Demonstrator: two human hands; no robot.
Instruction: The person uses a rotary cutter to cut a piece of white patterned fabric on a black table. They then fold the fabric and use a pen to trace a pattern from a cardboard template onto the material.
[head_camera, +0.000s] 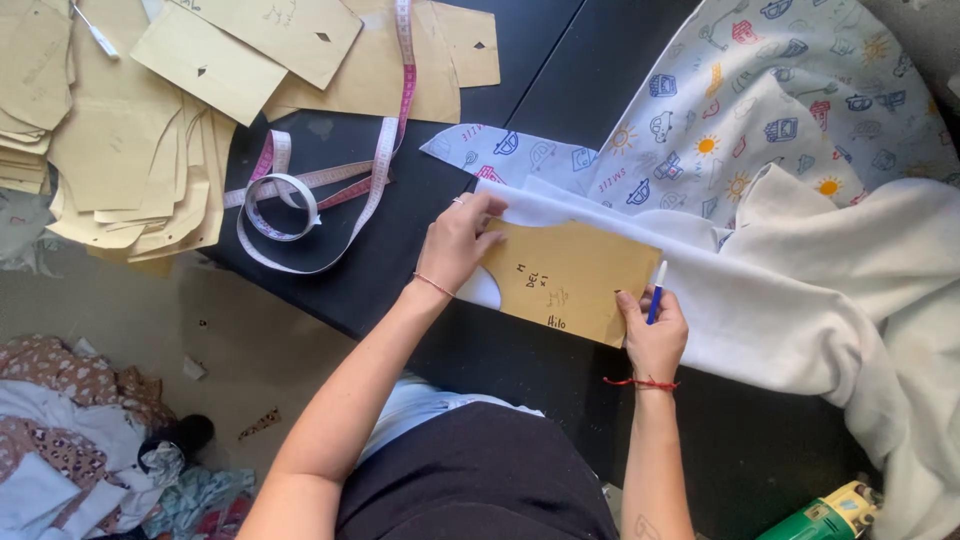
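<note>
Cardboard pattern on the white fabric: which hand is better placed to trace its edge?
Right. The right hand already holds the blue pen upright at the cardboard pattern's right edge. The left hand lies flat, pinning the pattern's left end to the white fabric, so it probably should keep holding.

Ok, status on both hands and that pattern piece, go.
Left hand flat on tan pattern piece. Right hand holds blue pen at its edge. Pattern lies on white fabric; nothing blocking.

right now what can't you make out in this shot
- Pen tip: head view, hidden behind the right hand, so contact with the cardboard pattern piece is unclear.
- Pattern's left edge: covered by the left hand.
- White fabric: runs off the right edge.
- Green and yellow tool: cut by the bottom edge, kind unclear.
- Floor clothes pile: jumbled, cut by the left edge.
</note>
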